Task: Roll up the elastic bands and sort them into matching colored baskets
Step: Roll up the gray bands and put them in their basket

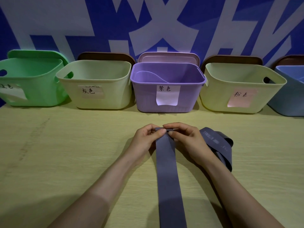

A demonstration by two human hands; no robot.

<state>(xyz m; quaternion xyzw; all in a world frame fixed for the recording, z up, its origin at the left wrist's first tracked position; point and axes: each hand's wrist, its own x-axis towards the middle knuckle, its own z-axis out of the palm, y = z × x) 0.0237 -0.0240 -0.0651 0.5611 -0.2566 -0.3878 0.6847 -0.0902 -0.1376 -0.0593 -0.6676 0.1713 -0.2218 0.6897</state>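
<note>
- Blue wall (pixel 49 22) with large white lettering stands behind a pale wood-grain table (pixel 65 153).
- Five baskets line the table's far edge: green basket (pixel 32 89), grey-labelled basket (pixel 115 96), purple basket (pixel 144 96), pink-labelled basket (pixel 213 96), blue basket (pixel 289 99). No band is visible inside any of them, but their floors are largely hidden.
- One slate-coloured elastic band (pixel 167 170) lies flat on the table, running from the near edge up to the hands.
- Left hand (pixel 146 139) and right hand (pixel 185 139) each pinch the band's far end, thumbs and fingertips curled closed on a first small turn.
- Loose loops (pixel 220 143) of like colour lie just beside the right hand. Whether they belong to the same band cannot be told.
- Status: rolling is judged barely begun. Nearly the whole length remains, then placement. Whether the band goes in the grey or the purple basket is uncertain in this light.
</note>
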